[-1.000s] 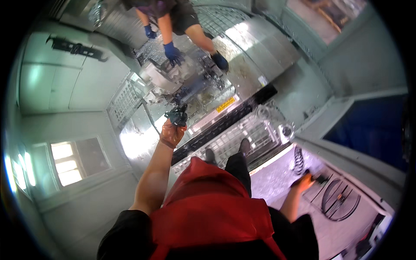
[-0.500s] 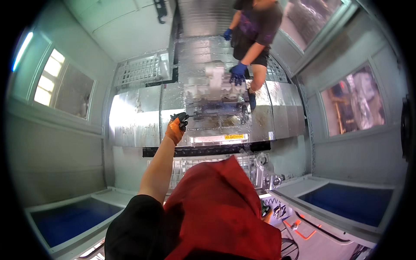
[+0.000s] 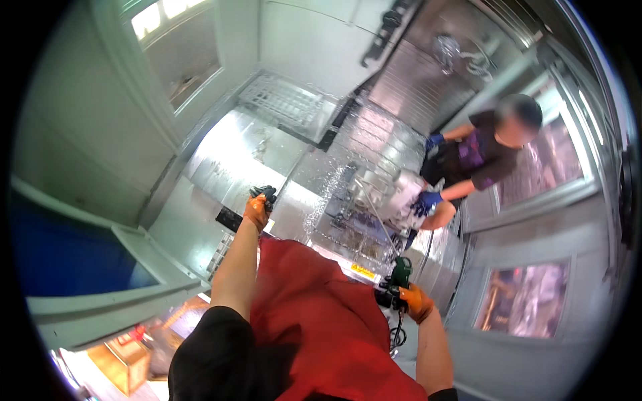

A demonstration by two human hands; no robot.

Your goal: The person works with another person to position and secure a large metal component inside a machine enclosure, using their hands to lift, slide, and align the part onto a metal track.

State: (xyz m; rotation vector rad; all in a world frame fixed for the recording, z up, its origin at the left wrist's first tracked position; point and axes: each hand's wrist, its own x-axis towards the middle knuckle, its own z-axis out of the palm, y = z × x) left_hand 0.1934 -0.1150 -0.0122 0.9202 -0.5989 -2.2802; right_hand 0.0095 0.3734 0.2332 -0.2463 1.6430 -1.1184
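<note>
My left hand [image 3: 256, 211], in an orange glove, is closed round a small black blow gun [image 3: 265, 194] over the metal table. On the right, my right hand [image 3: 416, 302], also gloved in orange, grips a green and black spray gun [image 3: 400, 275] with a cord or hose hanging below it. From near this gun a thin straight line runs to the casting; tube or jet, I cannot tell. The grey metal casting [image 3: 400, 194] sits on a fixture [image 3: 358, 230] beyond my hands. A co-worker's blue-gloved hand [image 3: 426, 202] rests against its right side.
The co-worker [image 3: 491, 150] stands inside the enclosure at the right. Wet metal plates [image 3: 254, 150] cover the machine bed, and droplets scatter left of the casting. A grated tray [image 3: 284, 100] lies at the back left. A framed door panel [image 3: 87, 257] stands at my left.
The view has turned, so the casting and co-worker appear farther right. My right hand has come into view with the green and black spray gun. My left hand still holds the blow gun.
</note>
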